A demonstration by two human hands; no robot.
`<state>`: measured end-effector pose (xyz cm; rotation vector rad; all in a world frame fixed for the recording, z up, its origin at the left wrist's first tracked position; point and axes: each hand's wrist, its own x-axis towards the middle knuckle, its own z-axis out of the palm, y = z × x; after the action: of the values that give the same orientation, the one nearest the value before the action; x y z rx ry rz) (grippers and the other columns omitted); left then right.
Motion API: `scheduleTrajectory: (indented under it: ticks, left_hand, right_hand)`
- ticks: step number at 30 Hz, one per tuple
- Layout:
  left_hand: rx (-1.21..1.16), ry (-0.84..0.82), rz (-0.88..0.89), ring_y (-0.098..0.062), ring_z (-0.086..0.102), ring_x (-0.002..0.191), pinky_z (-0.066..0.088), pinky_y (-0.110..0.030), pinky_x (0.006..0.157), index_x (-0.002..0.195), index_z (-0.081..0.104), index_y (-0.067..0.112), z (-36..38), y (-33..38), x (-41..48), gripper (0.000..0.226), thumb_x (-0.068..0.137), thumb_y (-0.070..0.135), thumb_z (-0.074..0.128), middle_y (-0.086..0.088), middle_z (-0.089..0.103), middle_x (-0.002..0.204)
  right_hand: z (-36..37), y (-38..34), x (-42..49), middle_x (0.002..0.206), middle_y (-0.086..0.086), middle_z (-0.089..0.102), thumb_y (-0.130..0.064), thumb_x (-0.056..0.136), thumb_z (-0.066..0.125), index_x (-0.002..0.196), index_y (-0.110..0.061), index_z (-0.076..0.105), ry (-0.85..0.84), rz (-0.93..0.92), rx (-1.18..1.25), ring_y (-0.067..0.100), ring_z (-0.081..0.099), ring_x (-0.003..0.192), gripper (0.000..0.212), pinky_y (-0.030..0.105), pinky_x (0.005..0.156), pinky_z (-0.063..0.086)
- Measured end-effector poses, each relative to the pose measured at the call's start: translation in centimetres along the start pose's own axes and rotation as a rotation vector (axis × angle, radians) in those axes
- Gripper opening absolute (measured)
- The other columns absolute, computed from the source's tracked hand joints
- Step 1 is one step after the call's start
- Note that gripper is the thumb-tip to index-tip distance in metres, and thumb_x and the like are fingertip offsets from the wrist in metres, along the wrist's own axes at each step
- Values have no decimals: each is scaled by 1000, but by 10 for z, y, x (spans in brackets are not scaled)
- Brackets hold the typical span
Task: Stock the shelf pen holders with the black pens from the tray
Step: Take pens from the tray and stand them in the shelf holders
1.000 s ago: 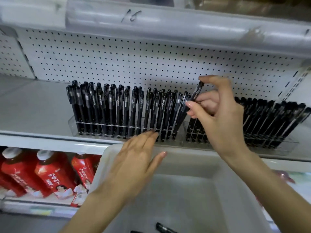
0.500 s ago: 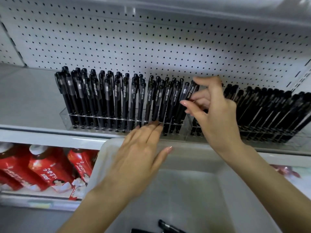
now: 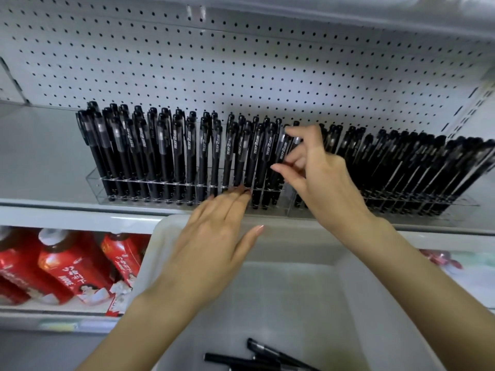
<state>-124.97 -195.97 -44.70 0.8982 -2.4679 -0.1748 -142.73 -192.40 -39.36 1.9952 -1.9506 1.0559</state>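
Observation:
Two clear pen holders stand on the shelf, the left holder [image 3: 93, 180] and the right holder [image 3: 455, 204], both packed with upright black pens [image 3: 160, 151]. My right hand [image 3: 318, 178] is at the right end of the left holder, its fingers curled round a black pen [image 3: 296, 139] that stands low among the others. My left hand [image 3: 214, 236] lies flat with straight fingers, the tips touching the front of the left holder. A translucent white tray [image 3: 375, 303] sits below the shelf, and a few loose black pens [image 3: 257, 357] lie in its near end.
A white pegboard [image 3: 241, 70] backs the shelf. An upper shelf edge [image 3: 348, 12] overhangs the pens. Red drink bottles [image 3: 67, 266] fill the lower shelf at the left. The shelf surface [image 3: 40, 156] left of the holders is bare.
My right hand has lowered the pen into the right end of the left holder, so it now stands among the others. My left hand stays at the holder's front.

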Motion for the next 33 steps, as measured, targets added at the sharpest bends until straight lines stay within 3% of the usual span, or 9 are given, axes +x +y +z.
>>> scheduleTrajectory:
  ticks: [4,8,12,16,19,21,25,27,33]
  left_hand:
    - [-13,-24,-12,-11,38,126,20,-24,108,136,47,13,-4,2,-3,63,94,54,24,-1,53,135]
    - [-37,-69,-31,-2,17,140,0,-15,110,147,28,23,-12,5,-13,78,85,65,6,7,29,152]
    - [-64,-74,-46,11,0,133,-9,-8,106,149,19,28,-24,10,-28,80,81,68,3,14,18,154]
    - [-90,-84,-68,14,1,131,-6,-7,106,149,21,27,-37,13,-55,77,84,68,9,15,20,153]
    - [-100,-86,-127,5,8,138,2,-16,111,147,26,24,-44,11,-76,78,84,68,13,10,25,153]
    - [-90,-88,-169,-1,13,141,6,-19,111,147,29,22,-45,7,-87,78,84,67,15,7,27,153]
    - [-97,-89,-216,-7,16,141,6,-17,109,146,30,17,-43,1,-101,73,90,63,26,0,31,152]
    - [-76,-83,-225,-9,16,141,2,-16,109,147,29,17,-43,2,-105,66,95,57,32,-2,30,152]
    - [0,-78,-226,-14,22,140,0,-19,111,146,31,16,-39,0,-110,73,91,63,21,-5,35,150]
  right_hand:
    - [-6,-3,-1,83,-8,52,-26,90,59,142,-17,27,-16,15,11,16,60,75,61,39,75,55]
    - [-17,-6,-13,76,-11,51,-25,90,61,141,-21,28,1,14,27,10,57,69,61,35,71,54]
    - [-24,-12,-37,79,-6,58,-24,88,65,134,-30,30,-20,82,117,8,60,69,58,31,69,54]
    - [-28,-17,-73,79,-6,60,-24,85,67,128,-32,34,-135,197,203,5,61,67,55,26,66,53]
    - [-20,-19,-103,79,-8,61,-28,83,69,121,-32,39,-275,292,220,2,60,68,48,19,65,49]
    - [-12,-18,-120,79,-9,60,-33,81,69,112,-30,44,-372,369,222,1,59,69,40,15,64,46]
    - [10,-17,-142,79,-8,59,-36,80,70,93,-26,53,-547,505,274,4,56,70,24,21,66,45]
    - [22,-19,-150,77,-7,60,-35,81,70,84,-25,55,-603,527,296,6,55,70,19,16,65,42]
    - [36,-27,-164,82,-2,60,-37,81,70,93,-17,61,-776,557,370,6,53,71,25,14,66,41]
